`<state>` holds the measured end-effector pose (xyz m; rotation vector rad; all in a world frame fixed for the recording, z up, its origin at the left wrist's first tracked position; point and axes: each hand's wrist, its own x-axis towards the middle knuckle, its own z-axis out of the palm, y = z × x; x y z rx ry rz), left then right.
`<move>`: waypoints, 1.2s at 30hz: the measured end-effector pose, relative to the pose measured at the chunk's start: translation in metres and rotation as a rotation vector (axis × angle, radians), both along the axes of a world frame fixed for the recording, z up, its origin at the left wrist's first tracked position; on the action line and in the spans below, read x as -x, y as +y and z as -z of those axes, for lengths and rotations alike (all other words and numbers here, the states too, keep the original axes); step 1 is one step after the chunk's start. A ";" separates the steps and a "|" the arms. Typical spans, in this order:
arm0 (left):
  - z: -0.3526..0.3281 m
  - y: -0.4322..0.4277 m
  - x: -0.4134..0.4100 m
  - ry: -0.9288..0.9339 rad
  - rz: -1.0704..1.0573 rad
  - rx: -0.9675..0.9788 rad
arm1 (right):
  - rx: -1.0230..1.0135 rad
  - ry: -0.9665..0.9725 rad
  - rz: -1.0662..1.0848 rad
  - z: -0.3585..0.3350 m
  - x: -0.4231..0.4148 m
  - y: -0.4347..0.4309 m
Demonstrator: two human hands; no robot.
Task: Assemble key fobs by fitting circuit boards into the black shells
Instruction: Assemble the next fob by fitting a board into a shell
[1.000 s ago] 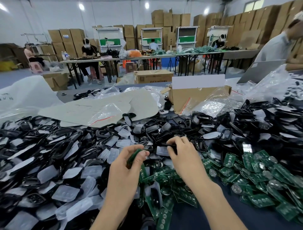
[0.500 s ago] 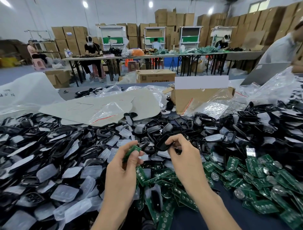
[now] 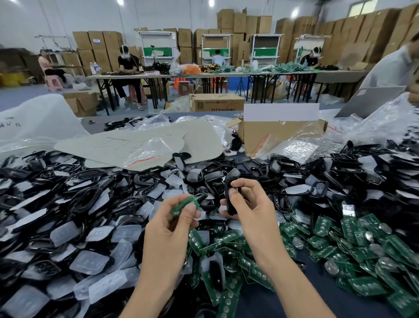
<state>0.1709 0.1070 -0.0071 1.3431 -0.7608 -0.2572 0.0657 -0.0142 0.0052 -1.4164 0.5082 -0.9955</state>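
With circuit board [image 3: 184, 205] pinched in left hand [image 3: 167, 229] and black shell [image 3: 230, 188] pinched upright in right hand [image 3: 251, 208], both above the loose-board pile [image 3: 335, 245] and not touching, turn the shell's open side toward the board, match outlines, press in evenly.

White walls [image 3: 68, 16], stacked cardboard boxes [image 3: 233, 25], long tables [image 3: 204, 76], ceiling lights [image 3: 211, 2].

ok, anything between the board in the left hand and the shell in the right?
Nothing visible. The green board, pinched by the left hand, and the black shell, gripped by the right hand, are apart with open air between.
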 end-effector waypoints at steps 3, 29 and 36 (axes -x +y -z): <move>0.000 0.000 0.000 0.021 0.001 0.007 | -0.112 -0.066 0.000 -0.002 0.001 0.000; 0.003 0.000 0.006 -0.211 -0.113 -0.101 | -0.252 -0.051 -0.182 0.006 -0.013 0.022; 0.002 -0.003 0.006 -0.185 -0.174 -0.087 | -0.402 -0.175 -0.221 0.006 -0.014 0.023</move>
